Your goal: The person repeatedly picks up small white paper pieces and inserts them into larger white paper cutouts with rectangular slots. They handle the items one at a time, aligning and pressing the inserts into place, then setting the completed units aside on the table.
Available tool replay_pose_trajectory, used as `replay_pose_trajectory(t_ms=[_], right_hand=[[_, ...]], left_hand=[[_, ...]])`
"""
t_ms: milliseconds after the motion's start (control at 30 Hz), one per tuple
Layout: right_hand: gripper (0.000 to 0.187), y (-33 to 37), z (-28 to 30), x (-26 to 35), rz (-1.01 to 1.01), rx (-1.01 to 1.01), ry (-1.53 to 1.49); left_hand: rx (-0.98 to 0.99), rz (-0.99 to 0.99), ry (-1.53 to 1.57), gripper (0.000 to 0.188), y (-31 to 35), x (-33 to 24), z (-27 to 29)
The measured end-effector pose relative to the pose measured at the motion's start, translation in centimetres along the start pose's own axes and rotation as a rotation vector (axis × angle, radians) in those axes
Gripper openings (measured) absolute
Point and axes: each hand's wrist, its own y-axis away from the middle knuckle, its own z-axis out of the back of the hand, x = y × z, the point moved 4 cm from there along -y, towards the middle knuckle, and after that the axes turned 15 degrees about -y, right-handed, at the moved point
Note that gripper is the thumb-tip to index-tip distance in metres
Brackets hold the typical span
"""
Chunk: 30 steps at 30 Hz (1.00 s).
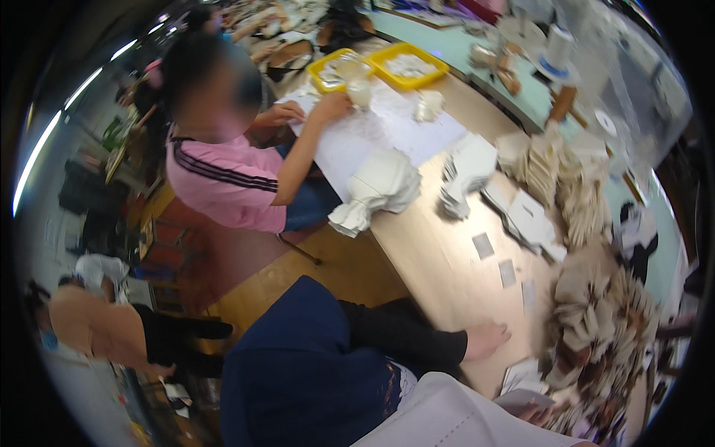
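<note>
My left hand, at the end of a black sleeve, lies on the tan tabletop with fingers stretched out and nothing in them. Ahead of it are small grey square pieces, set apart from one another. At the lower right, my right hand is partly hidden; its fingertips show against a flat grey piece, which it holds. Just beyond that piece is a small stack of white pieces. Bundles of beige fabric pieces are heaped to the right of both hands.
White cut-piece bundles and a curved white stack stand farther along the table. A co-worker in a pink shirt works at the far left side, near yellow trays. A thread cone is at the far right.
</note>
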Motion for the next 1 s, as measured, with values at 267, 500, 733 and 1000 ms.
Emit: replay_pose_trajectory(t_ms=[267,500,733,1000], right_hand=[[0.039,4.4,3.0,1.0,0.103,-0.068,0.001],[0.042,2.6,2.0,0.5,-0.173,0.089,-0.766],[0.041,2.0,1.0,-0.2,-0.216,0.133,-0.743],[0.041,2.5,0.6,-1.9,-0.305,-0.036,-0.371]], left_hand=[[-0.258,0.121,0.187,0.023,1.4,4.5,5.8],[0.006,0.153,-0.032,0.037,1.6,5.2,6.6],[-0.067,0.066,-0.105,0.031,2.0,3.8,5.7],[-0.063,0.167,-0.045,0.022,2.7,3.3,5.3]])
